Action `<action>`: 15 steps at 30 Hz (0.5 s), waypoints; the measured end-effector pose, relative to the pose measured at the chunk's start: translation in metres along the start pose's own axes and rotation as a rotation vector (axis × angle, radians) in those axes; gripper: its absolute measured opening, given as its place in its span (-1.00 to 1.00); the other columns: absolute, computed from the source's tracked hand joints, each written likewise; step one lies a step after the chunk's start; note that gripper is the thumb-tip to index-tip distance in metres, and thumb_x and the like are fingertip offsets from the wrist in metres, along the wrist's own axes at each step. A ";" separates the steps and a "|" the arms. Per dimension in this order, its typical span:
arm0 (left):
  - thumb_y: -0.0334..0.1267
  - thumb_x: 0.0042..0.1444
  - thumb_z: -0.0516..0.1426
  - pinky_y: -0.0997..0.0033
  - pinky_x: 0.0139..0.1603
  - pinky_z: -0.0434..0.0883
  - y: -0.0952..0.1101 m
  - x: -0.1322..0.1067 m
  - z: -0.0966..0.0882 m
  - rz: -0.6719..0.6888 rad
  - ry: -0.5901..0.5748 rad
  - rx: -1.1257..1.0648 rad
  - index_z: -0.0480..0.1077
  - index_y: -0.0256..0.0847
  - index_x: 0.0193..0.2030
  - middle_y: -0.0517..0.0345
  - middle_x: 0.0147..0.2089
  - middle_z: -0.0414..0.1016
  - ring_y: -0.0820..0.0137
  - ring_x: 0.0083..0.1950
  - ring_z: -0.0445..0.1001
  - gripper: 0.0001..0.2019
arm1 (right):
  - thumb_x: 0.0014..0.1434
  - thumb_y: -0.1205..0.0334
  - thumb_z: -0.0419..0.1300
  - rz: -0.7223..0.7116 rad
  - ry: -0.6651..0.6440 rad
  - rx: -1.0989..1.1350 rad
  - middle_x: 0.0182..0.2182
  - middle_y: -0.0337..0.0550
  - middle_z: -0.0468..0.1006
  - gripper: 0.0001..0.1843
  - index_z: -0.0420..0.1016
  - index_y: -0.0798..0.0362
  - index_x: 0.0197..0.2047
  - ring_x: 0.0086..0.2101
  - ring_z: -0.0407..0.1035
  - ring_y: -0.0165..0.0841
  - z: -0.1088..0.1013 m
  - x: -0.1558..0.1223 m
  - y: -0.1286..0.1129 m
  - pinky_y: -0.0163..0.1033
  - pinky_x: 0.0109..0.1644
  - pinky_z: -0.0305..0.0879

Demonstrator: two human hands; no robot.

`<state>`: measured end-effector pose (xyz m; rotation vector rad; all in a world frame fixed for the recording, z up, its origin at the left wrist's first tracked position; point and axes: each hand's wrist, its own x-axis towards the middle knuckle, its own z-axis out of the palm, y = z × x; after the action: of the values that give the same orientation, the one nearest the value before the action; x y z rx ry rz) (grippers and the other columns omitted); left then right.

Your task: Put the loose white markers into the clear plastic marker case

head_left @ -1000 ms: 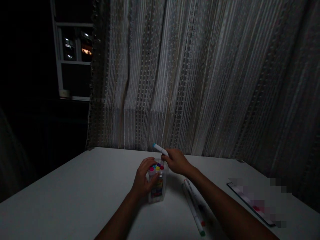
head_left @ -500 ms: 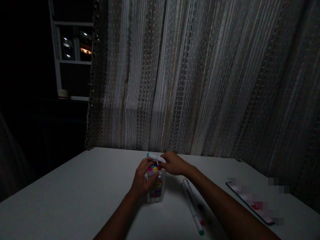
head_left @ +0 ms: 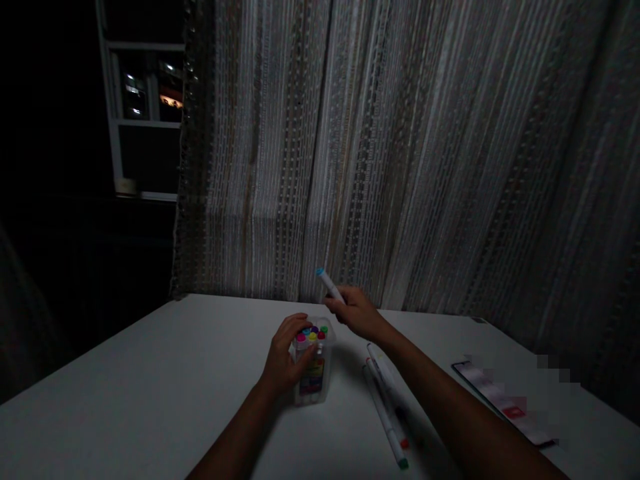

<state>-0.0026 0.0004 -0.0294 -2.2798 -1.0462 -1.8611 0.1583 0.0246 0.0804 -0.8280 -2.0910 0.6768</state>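
Note:
A clear plastic marker box (head_left: 313,383) stands upright on the white table (head_left: 150,393), with several markers' coloured caps showing at its top. My left hand (head_left: 285,357) is wrapped round the box's left side. Just behind and above the box, my right hand (head_left: 356,312) is closed on a white marker with a blue cap (head_left: 329,285), which points up and to the left. Loose white markers (head_left: 387,410) lie on the table under my right forearm.
A flat dark-edged object (head_left: 500,400), partly blurred out, lies at the right of the table. A striped curtain (head_left: 400,153) hangs right behind the table. A window frame (head_left: 117,120) shows in the dark at the back left.
My right hand has lifted the blue-capped marker from just over the box's top and tilted it upward. My left hand has stayed on the box.

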 end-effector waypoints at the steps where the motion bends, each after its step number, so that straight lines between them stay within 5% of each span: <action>1: -0.18 0.05 0.09 0.08 0.02 0.30 0.000 0.001 0.000 0.005 -0.006 0.002 0.34 -0.21 -0.14 -0.08 -0.05 0.38 0.18 0.05 0.31 -0.75 | 0.00 0.29 0.06 0.021 -0.063 -0.072 -0.67 -0.36 0.21 -0.84 0.30 0.12 -0.57 -0.59 0.14 -0.51 0.001 -0.002 0.001 -0.41 -0.52 0.01; 5: -0.20 0.06 0.09 0.08 0.01 0.31 0.000 0.002 0.000 0.041 -0.024 -0.005 0.35 -0.20 -0.16 -0.04 -0.12 0.42 0.19 0.01 0.33 -0.79 | -0.08 0.41 0.11 0.074 -0.273 -0.321 -0.64 -0.33 0.31 -0.90 0.45 0.17 -0.51 -0.53 0.22 -0.48 0.006 -0.008 0.003 -0.41 -0.48 0.01; 15: -0.20 0.00 0.13 0.22 -0.09 0.38 0.003 0.000 0.001 -0.039 0.027 -0.031 0.31 -0.22 -0.23 -0.03 -0.13 0.38 0.24 -0.06 0.38 -0.80 | -0.07 0.44 0.10 0.089 -0.322 -0.455 -0.62 -0.29 0.37 -0.86 0.50 0.20 -0.48 -0.53 0.26 -0.46 0.002 -0.007 0.003 -0.41 -0.48 0.03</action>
<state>-0.0007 -0.0014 -0.0288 -2.2595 -1.0733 -1.9304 0.1615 0.0210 0.0736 -1.1249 -2.5645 0.3992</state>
